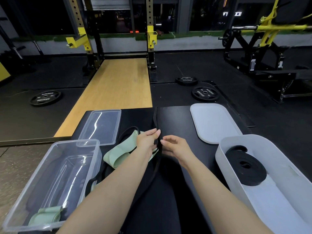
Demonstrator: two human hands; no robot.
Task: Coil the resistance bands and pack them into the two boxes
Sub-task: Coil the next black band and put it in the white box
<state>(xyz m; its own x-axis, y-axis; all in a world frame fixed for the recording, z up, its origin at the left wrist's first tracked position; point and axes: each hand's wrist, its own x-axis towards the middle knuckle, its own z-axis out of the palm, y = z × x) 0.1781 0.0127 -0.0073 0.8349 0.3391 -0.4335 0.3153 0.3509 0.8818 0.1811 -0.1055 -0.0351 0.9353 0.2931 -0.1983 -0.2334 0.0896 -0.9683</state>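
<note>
Beside the clear plastic box, the left hand pinches a long black rubber band while the right hand hovers loosely open.

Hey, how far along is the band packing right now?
Partly done. A coiled black band sits in the white box, and a green band lies in the clear box. The left hand pinches another black band, not yet coiled; a loose green band still waits.

A clear box and its lid crowd the bench's left side, a white box and white lid the right. Between them, a lane of bare black bench top lies open, crossed only by a black band and a green band.
</note>
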